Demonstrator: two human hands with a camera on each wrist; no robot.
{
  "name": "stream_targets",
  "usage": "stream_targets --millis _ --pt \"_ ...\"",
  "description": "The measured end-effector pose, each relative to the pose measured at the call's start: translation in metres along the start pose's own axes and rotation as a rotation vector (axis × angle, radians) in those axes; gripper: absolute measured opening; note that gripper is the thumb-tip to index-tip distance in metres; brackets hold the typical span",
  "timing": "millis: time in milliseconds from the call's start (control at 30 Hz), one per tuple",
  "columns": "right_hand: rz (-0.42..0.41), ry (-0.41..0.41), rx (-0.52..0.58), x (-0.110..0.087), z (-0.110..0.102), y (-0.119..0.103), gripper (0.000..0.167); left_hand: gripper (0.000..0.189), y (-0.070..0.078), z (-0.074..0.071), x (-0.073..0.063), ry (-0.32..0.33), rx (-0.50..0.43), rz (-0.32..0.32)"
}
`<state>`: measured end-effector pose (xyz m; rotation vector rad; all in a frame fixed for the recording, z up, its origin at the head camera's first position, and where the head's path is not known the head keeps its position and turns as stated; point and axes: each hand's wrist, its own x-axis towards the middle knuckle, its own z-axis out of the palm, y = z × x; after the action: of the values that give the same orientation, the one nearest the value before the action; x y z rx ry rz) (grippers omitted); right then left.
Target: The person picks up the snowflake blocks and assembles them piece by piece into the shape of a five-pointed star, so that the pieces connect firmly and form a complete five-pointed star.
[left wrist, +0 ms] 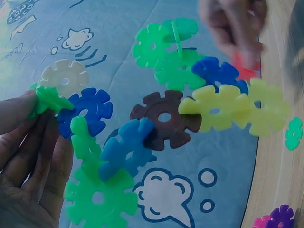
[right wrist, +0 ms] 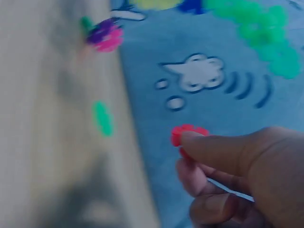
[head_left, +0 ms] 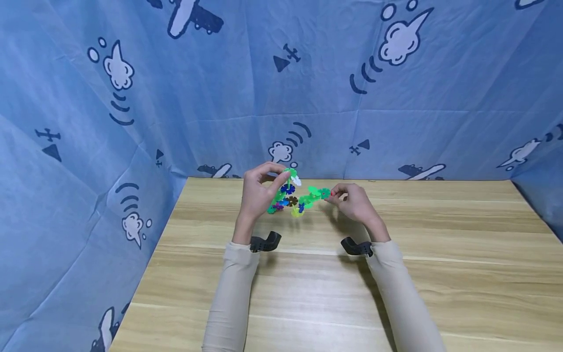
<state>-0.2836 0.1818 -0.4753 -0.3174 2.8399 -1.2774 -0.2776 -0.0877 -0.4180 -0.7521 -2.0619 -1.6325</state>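
Observation:
My left hand [head_left: 258, 194] pinches a green snowflake disc [left wrist: 51, 99] at one end of a chain of interlocking plastic discs. Along this chain, raised off the table, sit a white disc [left wrist: 64, 79], dark blue, light blue and green ones, a brown disc [left wrist: 166, 119] in the middle, then yellow discs [left wrist: 216, 108] and a green cluster [left wrist: 173, 52] at the far end. My right hand [head_left: 354, 202] holds a red snowflake disc [right wrist: 183, 135] between thumb and fingertips. It overlaps the chain's edge in the left wrist view but shows apart from it in the right wrist view.
On the wooden table [head_left: 308, 293] lie a loose green disc [right wrist: 103, 118] and joined purple and pink discs [right wrist: 105, 36]. A blue curtain [head_left: 246, 88] printed with clouds and planes hangs behind the table and along its left side.

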Motion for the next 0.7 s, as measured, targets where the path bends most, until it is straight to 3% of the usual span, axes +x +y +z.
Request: stream_targets --millis 267,533,700 --pt "-0.075 0.184 0.066 -0.013 -0.030 -0.040 0.023 0.010 0.001 0.001 0.000 -0.015 0.008 -0.009" --pt "-0.208 0.203 0.027 -0.025 -0.030 -0.073 0.016 0.011 0.001 0.004 0.000 -0.018 0.005 -0.028" --pt "-0.226 0.213 -0.032 -0.029 -0.026 -0.082 0.014 0.011 0.002 0.006 0.000 -0.023 -0.013 -0.034"
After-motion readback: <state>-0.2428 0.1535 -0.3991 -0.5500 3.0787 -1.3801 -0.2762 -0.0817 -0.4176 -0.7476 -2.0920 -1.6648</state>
